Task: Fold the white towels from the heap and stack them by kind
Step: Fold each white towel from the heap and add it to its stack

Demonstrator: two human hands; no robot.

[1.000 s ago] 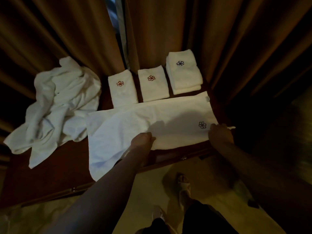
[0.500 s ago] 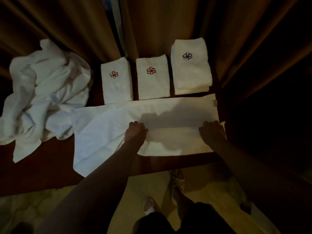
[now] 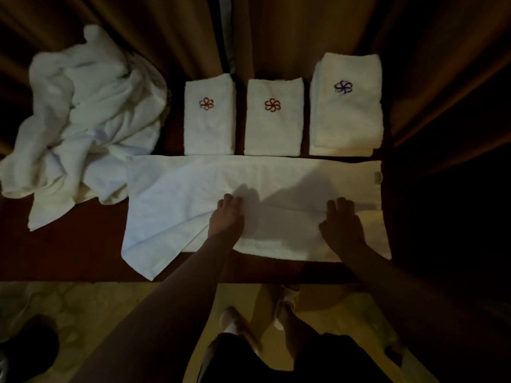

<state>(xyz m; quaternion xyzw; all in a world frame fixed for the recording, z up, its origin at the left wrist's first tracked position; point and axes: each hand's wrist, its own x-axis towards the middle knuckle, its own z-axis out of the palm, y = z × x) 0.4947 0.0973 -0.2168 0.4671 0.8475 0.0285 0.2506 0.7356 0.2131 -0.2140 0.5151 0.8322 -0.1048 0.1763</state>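
White terry towel (image 3: 193, 189) lies spread lengthwise along the front edge of the dark red-brown tabletop (image 3: 69, 252), its near long side folded up over itself on the right part, the left end not yet folded and one corner hanging just past the front edge. We see the left hand (image 3: 225, 217) resting on the fold near the towel's middle, fingers fairly straight and close together, pressing down, nothing gripped. The right hand (image 3: 341, 225) rests on the fold toward the towel's right end, fingers extended flat on the cloth; it sits in shadow, so we cannot tell finer detail of the fingers. A small label (image 3: 377, 178) shows at the towel's far right corner. Along the back edge we note three folded items side by side: a folded towel with a red flower mark (image 3: 208, 117), a second red-marked folded towel (image 3: 273, 117) just beside it, and a larger stack with a purple flower mark (image 3: 345, 106) toward the back right corner. The unfolded white heap (image 3: 83, 128) fills the back left part of the tabletop, touching the spread towel's left end. Brown curtains (image 3: 290, 29) hang behind the tabletop. The person's feet (image 3: 286, 305) stand on a yellowish floor (image 3: 138, 305) below the front edge.
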